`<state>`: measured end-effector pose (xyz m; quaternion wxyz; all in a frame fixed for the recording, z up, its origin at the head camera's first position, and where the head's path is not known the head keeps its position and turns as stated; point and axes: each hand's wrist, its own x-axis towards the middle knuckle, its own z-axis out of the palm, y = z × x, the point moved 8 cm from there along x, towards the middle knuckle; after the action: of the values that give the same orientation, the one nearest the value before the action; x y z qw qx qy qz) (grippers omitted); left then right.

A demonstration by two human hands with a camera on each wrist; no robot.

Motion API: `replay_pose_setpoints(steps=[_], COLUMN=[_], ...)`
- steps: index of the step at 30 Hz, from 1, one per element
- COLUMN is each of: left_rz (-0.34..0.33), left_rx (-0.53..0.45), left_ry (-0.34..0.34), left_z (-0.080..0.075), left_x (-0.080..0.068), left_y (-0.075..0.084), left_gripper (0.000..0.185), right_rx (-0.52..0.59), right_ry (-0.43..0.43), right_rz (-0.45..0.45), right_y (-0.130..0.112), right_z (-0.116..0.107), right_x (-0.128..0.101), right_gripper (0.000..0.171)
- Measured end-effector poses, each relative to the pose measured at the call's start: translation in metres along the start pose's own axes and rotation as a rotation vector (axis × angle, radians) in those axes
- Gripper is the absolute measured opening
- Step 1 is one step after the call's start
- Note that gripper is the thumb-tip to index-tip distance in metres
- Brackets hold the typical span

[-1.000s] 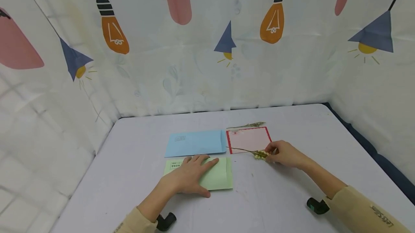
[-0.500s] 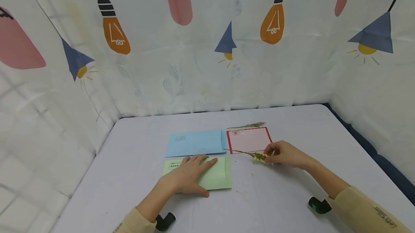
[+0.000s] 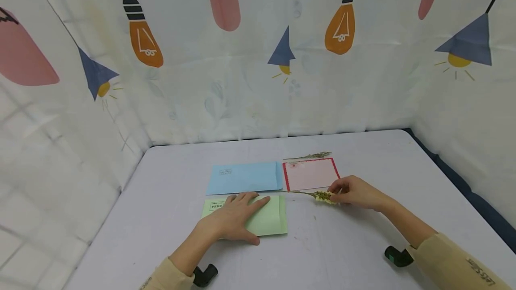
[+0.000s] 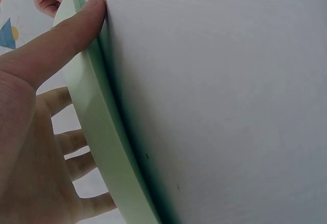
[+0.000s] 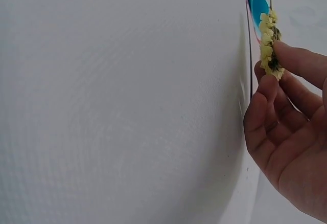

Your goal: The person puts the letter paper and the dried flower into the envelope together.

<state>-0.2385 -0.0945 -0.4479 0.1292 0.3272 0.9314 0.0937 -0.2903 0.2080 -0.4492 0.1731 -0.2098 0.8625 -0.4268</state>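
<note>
My left hand (image 3: 235, 218) lies spread over a pale green envelope (image 3: 266, 219), fingers extended. In the left wrist view its thumb crosses the near edge of the green envelope (image 4: 97, 101). My right hand (image 3: 354, 192) pinches a dried flower sprig (image 3: 322, 196) by its yellow flower head, between thumb and fingers. The thin stem points left, along the near edge of a pink card with a red border (image 3: 310, 174). In the right wrist view the yellow blossoms (image 5: 266, 35) stick out past the fingertips; part of the head is hidden by them.
Behind the green envelope lies a light blue envelope (image 3: 243, 178), left of the card. A second dried sprig (image 3: 312, 156) lies along the card's far edge. Everything is on a white-covered table (image 3: 173, 173), backed by a printed curtain (image 3: 242, 101).
The sprig's stem has swung toward me, from across the card to its near edge. The green envelope has slid slightly left under my left hand. My right hand keeps its pinch.
</note>
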Motion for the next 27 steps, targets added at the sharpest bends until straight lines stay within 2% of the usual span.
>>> replay_pose_setpoints(steps=[13,27], left_rz=[0.015,0.005], left_rx=[0.000,0.003], left_ry=[0.010,0.009], left_z=[-0.001,-0.001], left_x=[0.000,-0.001], left_y=[0.001,0.001], left_gripper=[0.102,0.102], right_rx=[0.042,0.059], right_ry=[-0.005,-0.078], right_rz=[0.017,0.023], right_y=[0.009,0.010], right_z=[-0.009,0.002], right_x=[-0.004,-0.004], right_gripper=[0.021,0.018])
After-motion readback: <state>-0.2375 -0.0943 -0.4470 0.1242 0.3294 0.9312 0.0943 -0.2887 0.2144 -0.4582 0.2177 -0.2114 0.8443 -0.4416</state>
